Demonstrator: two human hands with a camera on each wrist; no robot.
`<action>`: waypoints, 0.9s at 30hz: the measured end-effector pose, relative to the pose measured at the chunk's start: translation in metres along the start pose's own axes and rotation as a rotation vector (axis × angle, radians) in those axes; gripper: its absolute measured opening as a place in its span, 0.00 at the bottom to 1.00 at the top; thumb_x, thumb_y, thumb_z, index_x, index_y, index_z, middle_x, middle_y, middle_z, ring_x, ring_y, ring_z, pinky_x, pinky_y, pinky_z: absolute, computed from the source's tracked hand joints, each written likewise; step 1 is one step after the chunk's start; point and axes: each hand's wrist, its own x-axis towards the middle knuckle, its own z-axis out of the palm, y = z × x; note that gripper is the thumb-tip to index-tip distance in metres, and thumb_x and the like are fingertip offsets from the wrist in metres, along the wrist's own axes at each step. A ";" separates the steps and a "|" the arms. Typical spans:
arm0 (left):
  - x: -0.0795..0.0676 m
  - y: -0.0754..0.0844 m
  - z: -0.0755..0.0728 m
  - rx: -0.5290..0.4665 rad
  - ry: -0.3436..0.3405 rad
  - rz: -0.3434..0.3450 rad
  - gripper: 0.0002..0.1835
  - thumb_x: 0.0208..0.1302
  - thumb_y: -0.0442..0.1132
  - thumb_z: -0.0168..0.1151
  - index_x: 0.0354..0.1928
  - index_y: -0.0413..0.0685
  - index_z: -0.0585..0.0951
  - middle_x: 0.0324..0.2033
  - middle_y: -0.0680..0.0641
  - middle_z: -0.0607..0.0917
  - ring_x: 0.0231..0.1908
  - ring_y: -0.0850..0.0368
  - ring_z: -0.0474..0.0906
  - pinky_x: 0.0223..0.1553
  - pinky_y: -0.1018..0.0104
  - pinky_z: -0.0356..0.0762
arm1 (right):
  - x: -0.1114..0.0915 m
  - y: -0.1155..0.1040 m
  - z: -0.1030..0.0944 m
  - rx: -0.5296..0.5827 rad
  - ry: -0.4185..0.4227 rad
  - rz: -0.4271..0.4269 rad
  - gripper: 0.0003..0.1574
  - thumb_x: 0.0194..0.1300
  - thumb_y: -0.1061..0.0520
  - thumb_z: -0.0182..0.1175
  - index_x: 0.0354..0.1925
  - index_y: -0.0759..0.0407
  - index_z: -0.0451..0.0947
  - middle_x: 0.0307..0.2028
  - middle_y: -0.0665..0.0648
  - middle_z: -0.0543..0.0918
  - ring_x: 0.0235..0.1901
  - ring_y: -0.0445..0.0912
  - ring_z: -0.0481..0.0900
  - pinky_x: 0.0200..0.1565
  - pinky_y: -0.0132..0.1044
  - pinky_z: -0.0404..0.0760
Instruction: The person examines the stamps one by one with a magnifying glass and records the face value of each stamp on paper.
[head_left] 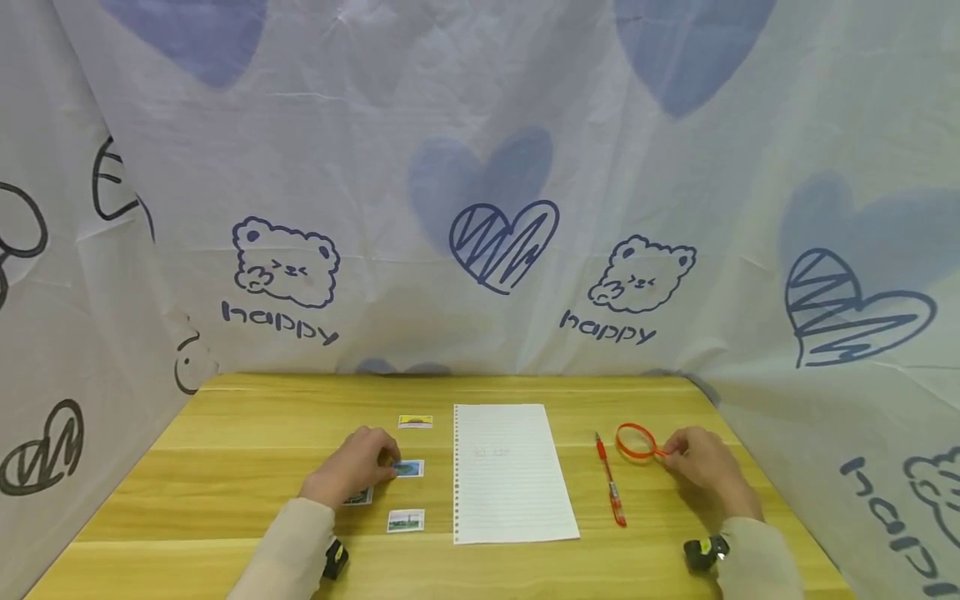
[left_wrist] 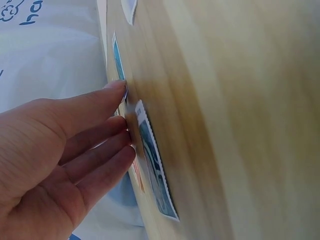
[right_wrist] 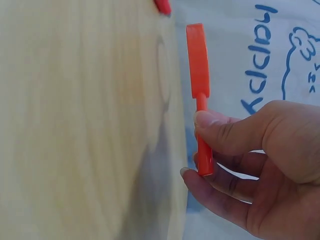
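My left hand [head_left: 357, 467] pinches the left end of a blue stamp [head_left: 409, 468], its thumb [left_wrist: 114, 90] at the edge close to the tabletop. Partly covered by that hand in the head view is a dark green stamp [head_left: 360, 497], which shows whole in the left wrist view just beside the fingers. My right hand [head_left: 703, 460] grips a red magnifying glass [head_left: 636, 456] by its handle [right_wrist: 204, 155], between thumb and fingers. The lens ring is held up off the table, and its shadow falls on the wood.
A yellow stamp [head_left: 416, 422] lies farther back and a green-and-white stamp [head_left: 406, 521] nearer. Mid-table lies a lined sheet [head_left: 510, 475] with punched holes, then a red pen [head_left: 611, 479] right of it. A printed curtain [head_left: 480, 350] hangs behind the wooden table [head_left: 225, 467].
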 end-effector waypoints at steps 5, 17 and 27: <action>-0.001 0.002 -0.002 -0.013 -0.001 -0.004 0.05 0.58 0.31 0.76 0.37 0.44 0.90 0.36 0.48 0.90 0.35 0.58 0.81 0.38 0.61 0.82 | 0.005 -0.014 0.000 0.040 -0.005 -0.011 0.03 0.58 0.63 0.70 0.33 0.61 0.85 0.30 0.54 0.87 0.32 0.45 0.80 0.36 0.41 0.78; 0.000 0.001 0.001 0.000 0.003 -0.042 0.06 0.59 0.32 0.76 0.38 0.47 0.90 0.38 0.50 0.89 0.39 0.56 0.79 0.45 0.55 0.82 | 0.019 -0.054 0.015 0.066 -0.038 -0.027 0.03 0.58 0.64 0.70 0.34 0.59 0.85 0.31 0.53 0.86 0.32 0.45 0.79 0.35 0.41 0.77; -0.003 0.001 0.001 0.006 0.021 -0.056 0.06 0.58 0.33 0.76 0.37 0.48 0.89 0.39 0.50 0.89 0.43 0.53 0.79 0.52 0.48 0.81 | 0.031 -0.087 0.032 0.052 -0.023 -0.091 0.03 0.59 0.65 0.69 0.30 0.58 0.85 0.28 0.52 0.86 0.30 0.43 0.77 0.33 0.38 0.76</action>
